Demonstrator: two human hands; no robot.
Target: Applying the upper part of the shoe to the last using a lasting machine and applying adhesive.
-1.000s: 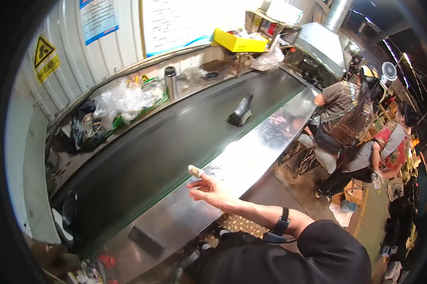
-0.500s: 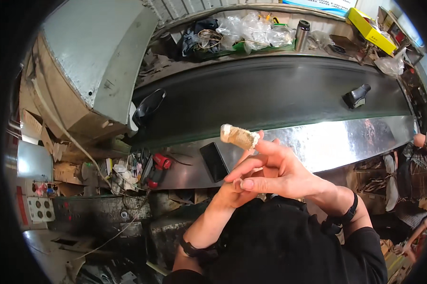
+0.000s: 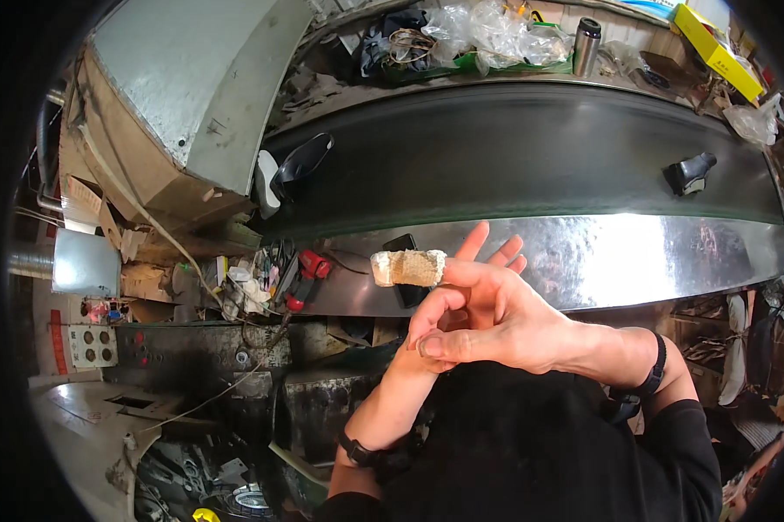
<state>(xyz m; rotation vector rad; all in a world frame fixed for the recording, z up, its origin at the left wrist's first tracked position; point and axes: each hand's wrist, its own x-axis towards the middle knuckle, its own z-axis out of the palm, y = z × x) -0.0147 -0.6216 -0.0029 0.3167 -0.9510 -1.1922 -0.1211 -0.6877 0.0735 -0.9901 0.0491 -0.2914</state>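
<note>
In front of my chest my two hands overlap, the right in front of the left. My right hand has a worn tan and whitish wrap around its index finger, which points left. Its thumb and a bent finger close together against the left hand; what lies between them, if anything, is hidden. My left hand is mostly covered, with several fingers stretched out beyond the right knuckles and no object seen in it. Behind the wrapped finger a dark phone lies on the shiny metal ledge.
Beyond the ledge runs a dark conveyor belt. A black shoe sits at its right; a black shoe part and a white sole lie left, beside a metal housing. A red tool, flask and yellow box stand around.
The wrapped finger has swung left and levelled, now overlapping the phone. More left fingers show, stretched out behind the right hand. The view has shifted, and the white sole shows more fully.
</note>
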